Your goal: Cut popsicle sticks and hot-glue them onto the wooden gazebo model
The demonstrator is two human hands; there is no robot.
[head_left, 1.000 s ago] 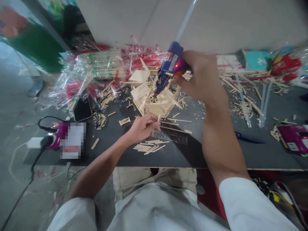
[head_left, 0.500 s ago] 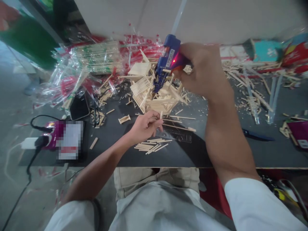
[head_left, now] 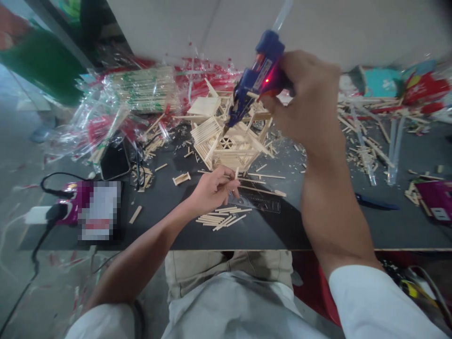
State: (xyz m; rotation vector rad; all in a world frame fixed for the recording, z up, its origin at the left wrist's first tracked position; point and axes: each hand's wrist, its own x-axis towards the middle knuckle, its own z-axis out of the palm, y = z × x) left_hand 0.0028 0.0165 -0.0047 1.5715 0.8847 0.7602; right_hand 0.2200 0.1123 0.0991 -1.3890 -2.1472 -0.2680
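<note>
In what looked like a gluing step, the right hand [head_left: 309,96] gripped a glue gun [head_left: 260,73] above the stick model [head_left: 236,156], which sat just beyond the fingers of the left hand [head_left: 217,189], pinched on a short stick [head_left: 237,173], and the next move seemed to call for bringing stick and nozzle [head_left: 225,130] steadily together.
</note>
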